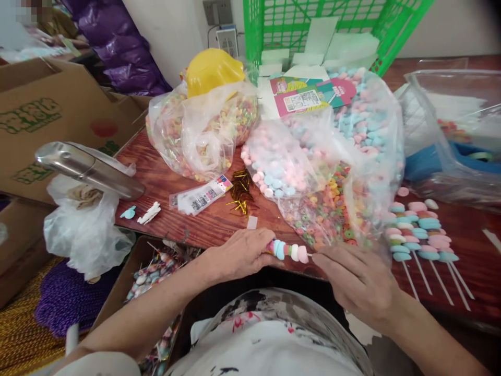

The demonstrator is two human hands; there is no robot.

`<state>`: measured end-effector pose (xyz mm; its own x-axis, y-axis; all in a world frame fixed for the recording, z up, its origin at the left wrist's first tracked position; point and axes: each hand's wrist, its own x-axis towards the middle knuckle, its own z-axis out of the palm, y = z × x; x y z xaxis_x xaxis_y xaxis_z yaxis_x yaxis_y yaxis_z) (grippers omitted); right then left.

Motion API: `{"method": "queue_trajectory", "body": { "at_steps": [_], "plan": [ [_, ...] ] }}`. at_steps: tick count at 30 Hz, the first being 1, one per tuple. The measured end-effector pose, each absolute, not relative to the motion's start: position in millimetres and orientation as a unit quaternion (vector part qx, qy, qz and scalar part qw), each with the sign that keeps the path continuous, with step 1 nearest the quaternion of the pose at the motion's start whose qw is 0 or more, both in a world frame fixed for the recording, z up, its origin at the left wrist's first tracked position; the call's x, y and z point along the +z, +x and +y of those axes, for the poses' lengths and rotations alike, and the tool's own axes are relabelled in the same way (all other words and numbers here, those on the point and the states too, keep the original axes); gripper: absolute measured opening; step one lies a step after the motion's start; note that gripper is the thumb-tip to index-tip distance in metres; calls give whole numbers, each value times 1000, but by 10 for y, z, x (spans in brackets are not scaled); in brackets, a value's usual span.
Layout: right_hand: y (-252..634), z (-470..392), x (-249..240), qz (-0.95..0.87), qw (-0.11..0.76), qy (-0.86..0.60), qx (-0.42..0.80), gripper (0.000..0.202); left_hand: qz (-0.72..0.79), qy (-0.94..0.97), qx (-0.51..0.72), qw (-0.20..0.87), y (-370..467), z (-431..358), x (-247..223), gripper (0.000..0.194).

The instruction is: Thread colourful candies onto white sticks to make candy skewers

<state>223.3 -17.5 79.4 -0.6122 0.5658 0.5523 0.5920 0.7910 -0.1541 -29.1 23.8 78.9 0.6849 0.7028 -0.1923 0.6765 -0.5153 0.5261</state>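
A candy skewer (290, 252) with blue, white, green and pink pieces lies level between my hands at the table's front edge. My left hand (248, 250) is closed round its left end, where a bit of purple and yellow shows. The fingers of my right hand (354, 274) are pressed together at the short white stick on its right end. Several finished-looking candy skewers (425, 235) lie on the table to the right. Gold twist ties (242, 190) and clear labelled sleeves (201, 196) are beyond my left hand.
Bags of pink and blue candy (285, 156) and ring candy (199, 136) stand behind, with a yellow bowl (214, 72) and green crate (344, 23). A steel flask (92, 169) leans at left. Below it is a box of skewers (156, 271). Plastic tubs (462, 172) sit at right.
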Motion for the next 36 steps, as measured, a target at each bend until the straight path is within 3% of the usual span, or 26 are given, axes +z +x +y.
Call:
{"method": "queue_trajectory", "body": {
  "at_steps": [7,12,19,21,25,27,30,33,36],
  "plan": [
    [2265,4,885,-930,193,-302,75,32,370,861,45,347,-164,135,684,38],
    [2294,145,1031,-934,207,-277,88,29,353,841,22,408,-137,72,736,28],
    [2108,98,1060,-944,199,-241,108,26,344,808,43,476,26,69,847,33],
    [2104,80,1039,-943,203,-241,110,25,331,810,60,480,40,75,852,45],
    [2223,82,1046,-934,204,-271,113,26,369,800,104,462,-61,136,896,97],
    [2279,90,1068,-931,199,-280,121,24,379,786,85,480,-118,167,908,88],
    [2253,84,1088,-932,195,-273,134,23,350,740,58,571,-115,158,852,46],
    [2085,53,1065,-935,180,-268,144,17,351,635,63,685,-1,93,736,38],
    [1914,29,1026,-934,161,-274,164,14,345,592,126,717,112,39,685,35]
  ]
}}
